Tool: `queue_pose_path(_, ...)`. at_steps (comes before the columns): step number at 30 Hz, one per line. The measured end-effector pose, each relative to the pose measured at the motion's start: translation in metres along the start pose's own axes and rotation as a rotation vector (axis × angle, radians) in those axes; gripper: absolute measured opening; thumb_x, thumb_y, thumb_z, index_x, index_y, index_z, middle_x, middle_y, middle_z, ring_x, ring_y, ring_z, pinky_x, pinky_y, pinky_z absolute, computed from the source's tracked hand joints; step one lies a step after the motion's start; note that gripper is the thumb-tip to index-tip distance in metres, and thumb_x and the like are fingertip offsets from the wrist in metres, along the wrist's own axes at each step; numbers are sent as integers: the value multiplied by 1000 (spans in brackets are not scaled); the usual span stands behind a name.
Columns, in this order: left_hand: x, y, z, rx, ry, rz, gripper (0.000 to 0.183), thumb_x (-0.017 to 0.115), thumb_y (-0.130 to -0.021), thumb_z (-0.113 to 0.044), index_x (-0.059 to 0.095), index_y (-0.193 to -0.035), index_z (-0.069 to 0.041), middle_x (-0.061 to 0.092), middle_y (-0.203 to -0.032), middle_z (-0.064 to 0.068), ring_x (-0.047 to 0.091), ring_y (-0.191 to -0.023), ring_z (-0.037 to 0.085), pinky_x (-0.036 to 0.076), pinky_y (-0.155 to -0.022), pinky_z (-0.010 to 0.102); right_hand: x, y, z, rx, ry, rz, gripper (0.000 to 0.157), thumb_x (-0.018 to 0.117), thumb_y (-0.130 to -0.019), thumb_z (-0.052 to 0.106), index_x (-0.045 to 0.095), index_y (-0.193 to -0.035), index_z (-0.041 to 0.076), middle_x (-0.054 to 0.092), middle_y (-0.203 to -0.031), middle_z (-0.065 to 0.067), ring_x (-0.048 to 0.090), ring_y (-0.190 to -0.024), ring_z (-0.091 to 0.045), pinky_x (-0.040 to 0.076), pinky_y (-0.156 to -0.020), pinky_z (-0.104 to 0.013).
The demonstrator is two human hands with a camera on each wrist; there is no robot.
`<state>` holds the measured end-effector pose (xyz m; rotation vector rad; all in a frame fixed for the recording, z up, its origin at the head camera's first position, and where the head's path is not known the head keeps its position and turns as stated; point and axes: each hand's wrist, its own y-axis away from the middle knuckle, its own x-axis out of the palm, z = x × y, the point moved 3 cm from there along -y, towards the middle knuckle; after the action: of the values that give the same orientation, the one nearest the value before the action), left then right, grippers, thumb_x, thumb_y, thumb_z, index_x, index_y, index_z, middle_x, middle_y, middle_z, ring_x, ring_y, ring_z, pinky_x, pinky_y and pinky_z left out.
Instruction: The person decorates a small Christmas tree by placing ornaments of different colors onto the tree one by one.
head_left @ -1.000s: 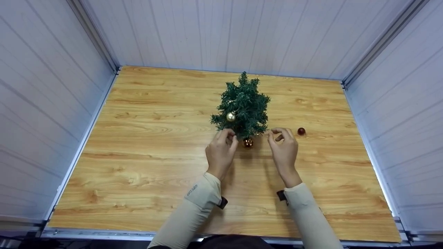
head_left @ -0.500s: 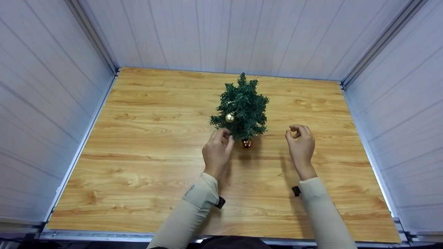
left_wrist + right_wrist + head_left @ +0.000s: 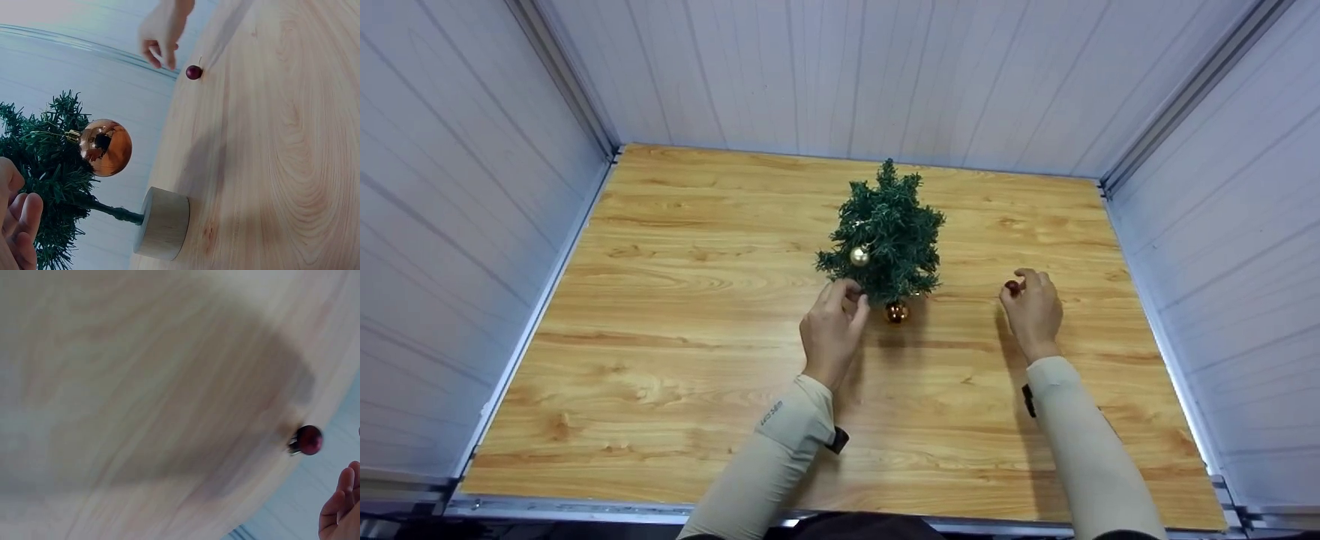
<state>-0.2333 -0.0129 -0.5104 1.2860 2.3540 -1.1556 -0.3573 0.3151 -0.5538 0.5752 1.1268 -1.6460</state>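
A small artificial Christmas tree [image 3: 894, 232] stands mid-table on a round wooden base [image 3: 163, 225]. Pinched at its lower left branches are the curled fingers of my left hand [image 3: 831, 330]. A pale gold bauble [image 3: 859, 256] hangs on the tree's left side, and a shiny copper bauble [image 3: 107, 147] hangs low at the front. Off to the right, a small dark red bauble [image 3: 309, 440] lies on the table. My right hand [image 3: 1036, 311] hovers over it with thumb and fingers loosely bent and apart; the wrist views show a gap between them and the bauble.
The wood-grain tabletop [image 3: 660, 360] is enclosed by white panel walls [image 3: 810, 75] at the back and both sides. A metal rail [image 3: 585, 508] runs along the front edge.
My right hand has moved right, from beside the tree to above the red bauble. My left hand stays at the branches, and the tree has barely shifted.
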Motion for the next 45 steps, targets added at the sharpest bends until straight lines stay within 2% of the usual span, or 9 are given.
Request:
queue_pose_path(4, 0, 1, -1, 4, 0, 7, 7, 67, -90, -22, 65, -95, -17, 66, -86, -7, 63, -64, 10, 47, -50, 28, 4, 1, -13, 48, 75, 94, 43, 71, -89, 18, 60, -129, 4, 58, -103, -21, 57, -83, -37, 49, -70, -50)
queue_pose_path(8, 1, 3, -2, 4, 9, 18, 7, 68, -90, -21, 65, -95, -17, 66, -86, -7, 64, -66, 10, 48, -50, 28, 6, 4, -21, 104, 88, 157, 50, 69, -91, 22, 55, -136, 6, 55, -111, -24, 55, -85, -39, 48, -70, -53)
queue_pose_path(15, 1, 4, -4, 10, 5, 26, 8, 68, -90, -20, 65, -96, -16, 66, -86, -6, 65, -66, 12, 49, -51, 28, 9, 2, -24, 90, 122, 189, 48, 65, -94, 20, 54, -139, 10, 53, -107, -21, 52, -82, -36, 46, -67, -51)
queue_pose_path(23, 1, 4, -5, 25, 5, 32, 9, 68, -90, -20, 66, -96, -16, 67, -87, -6, 63, -65, 8, 49, -51, 27, 15, 3, -28, 123, 162, 240, 44, 61, -96, 19, 56, -139, 10, 52, -113, -22, 56, -93, -40, 47, -78, -57)
queue_pose_path(31, 1, 3, -5, 36, -6, 24, 7, 68, -90, -20, 65, -95, -16, 66, -86, -6, 63, -65, 8, 49, -51, 27, 17, 2, -26, 94, 146, 225, 34, 62, -95, 19, 63, -126, 4, 56, -112, -25, 56, -100, -43, 43, -89, -62)
queue_pose_path(39, 1, 1, -4, 30, -20, 35, 7, 67, -91, -21, 66, -96, -16, 66, -86, -6, 63, -65, 8, 48, -51, 27, 17, 3, -27, 114, 138, 195, 32, 64, -94, 21, 64, -123, 6, 60, -110, -24, 57, -101, -42, 42, -91, -61)
queue_pose_path(45, 0, 1, -2, 14, -25, 29, 7, 67, -91, -22, 65, -95, -17, 66, -86, -7, 64, -65, 10, 49, -51, 28, 18, 3, -28, 90, 115, 144, 29, 67, -92, 21, 63, -116, 6, 65, -103, -23, 60, -96, -42, 44, -88, -59)
